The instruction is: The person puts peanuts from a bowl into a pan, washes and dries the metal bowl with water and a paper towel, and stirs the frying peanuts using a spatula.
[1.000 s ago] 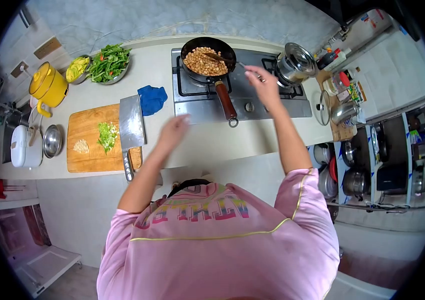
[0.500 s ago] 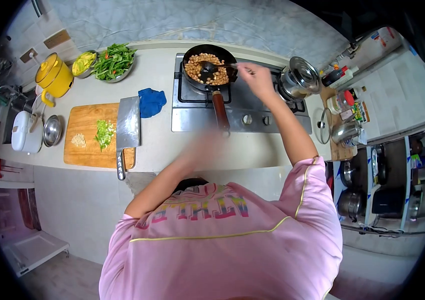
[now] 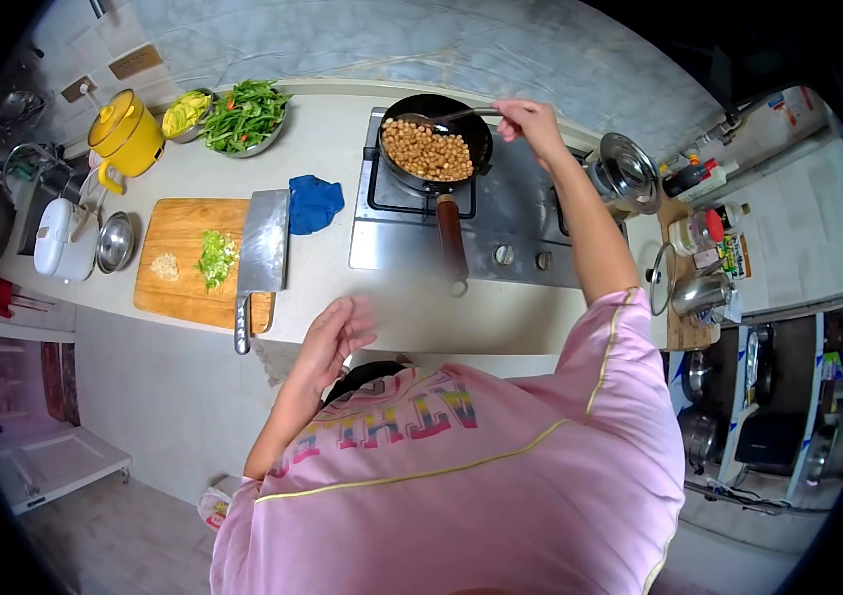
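A black wok [image 3: 482,139] with a dark red wooden handle [image 3: 451,233] sits on the left burner of the steel stove [image 3: 525,203]. Small light-brown round pieces [image 3: 428,151] fill its bottom. My right hand [image 3: 530,121] is closed round the end of a metal spatula [image 3: 456,115], whose head rests among the pieces at the wok's far side. Near the counter's front edge, my left hand [image 3: 335,335] holds nothing, its fingers apart, left of the wok handle and not touching it.
A cutting board [image 3: 159,297] bears chopped greens [image 3: 215,260], minced white bits [image 3: 165,266] and a cleaver [image 3: 265,241]. Beside it lies a blue cloth [image 3: 315,204]. Behind are bowls of green vegetables [image 3: 246,117] and yellow slices [image 3: 186,114], and a yellow pot [image 3: 127,139]. A lidded pot [image 3: 627,171] stands right.
My left hand has pulled back toward my body from beside the wok handle. My right hand has moved the spatula to the wok's far side, and the pieces have shifted. The view has turned slightly.
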`<action>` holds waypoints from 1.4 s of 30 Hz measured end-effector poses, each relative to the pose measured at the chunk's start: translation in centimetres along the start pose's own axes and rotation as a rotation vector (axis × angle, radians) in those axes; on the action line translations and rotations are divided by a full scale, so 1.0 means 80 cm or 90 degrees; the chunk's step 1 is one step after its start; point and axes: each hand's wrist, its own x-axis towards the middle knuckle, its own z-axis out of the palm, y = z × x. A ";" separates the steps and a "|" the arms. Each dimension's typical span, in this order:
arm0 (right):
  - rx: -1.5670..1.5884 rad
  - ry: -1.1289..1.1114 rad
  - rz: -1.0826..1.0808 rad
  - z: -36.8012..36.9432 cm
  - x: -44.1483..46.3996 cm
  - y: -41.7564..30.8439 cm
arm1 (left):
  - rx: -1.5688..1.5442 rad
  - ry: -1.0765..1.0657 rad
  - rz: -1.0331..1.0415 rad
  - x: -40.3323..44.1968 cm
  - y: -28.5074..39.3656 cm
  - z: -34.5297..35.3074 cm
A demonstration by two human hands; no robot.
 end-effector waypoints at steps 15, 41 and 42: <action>-0.464 -0.283 -0.179 -0.018 -0.123 -0.113 | 0.113 -0.243 -0.135 0.071 -0.017 0.092; -0.260 -0.195 -0.115 -0.028 -0.071 -0.035 | 0.043 -0.140 -0.105 0.038 -0.013 0.044; -0.297 -0.207 -0.141 -0.030 -0.084 -0.049 | 0.045 -0.144 -0.110 0.041 -0.017 0.042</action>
